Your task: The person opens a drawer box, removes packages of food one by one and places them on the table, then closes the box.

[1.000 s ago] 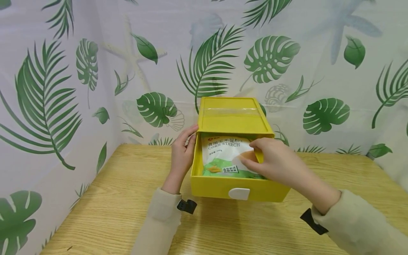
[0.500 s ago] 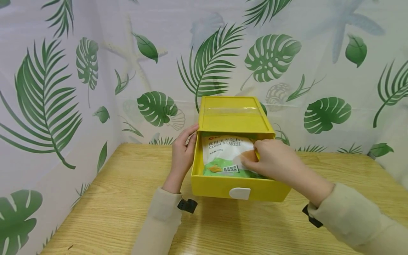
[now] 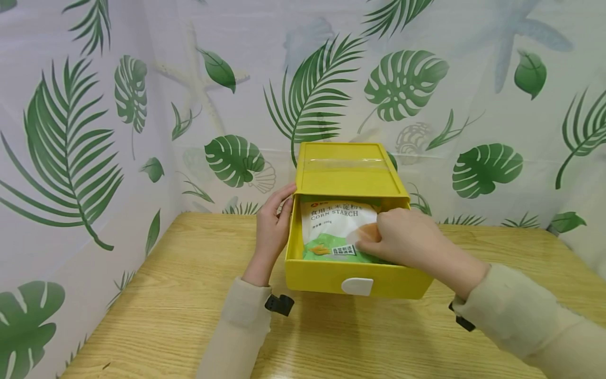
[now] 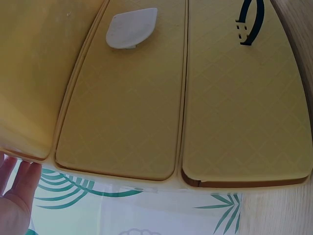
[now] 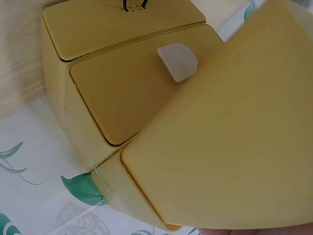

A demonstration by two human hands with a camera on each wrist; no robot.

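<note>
A yellow drawer cabinet (image 3: 350, 171) has its top drawer (image 3: 312, 277) pulled out, showing a white tab (image 3: 358, 286) on the front. Inside lies a white and green bag of corn starch (image 3: 329, 226). My right hand (image 3: 409, 234) reaches over the drawer's right wall, thumb on the bag's face and fingers curled down at its right edge; those fingertips are hidden. My left hand (image 3: 273, 226) rests against the cabinet's left side, its fingertips near the upper front corner. Fingers (image 4: 22, 188) of that hand lie straight along the cabinet's side in the left wrist view.
Below the pulled drawer are a drawer with a white tab (image 4: 132, 28) and one with a black loop (image 4: 254, 24). The cabinet stands on a wooden table (image 3: 189, 326). A leaf-patterned sheet (image 3: 322, 79) hangs close behind it.
My right hand's fingers have gone deeper beside the bag and curled, with the wrist shifting slightly left. The left hand, drawer and bag have barely moved.
</note>
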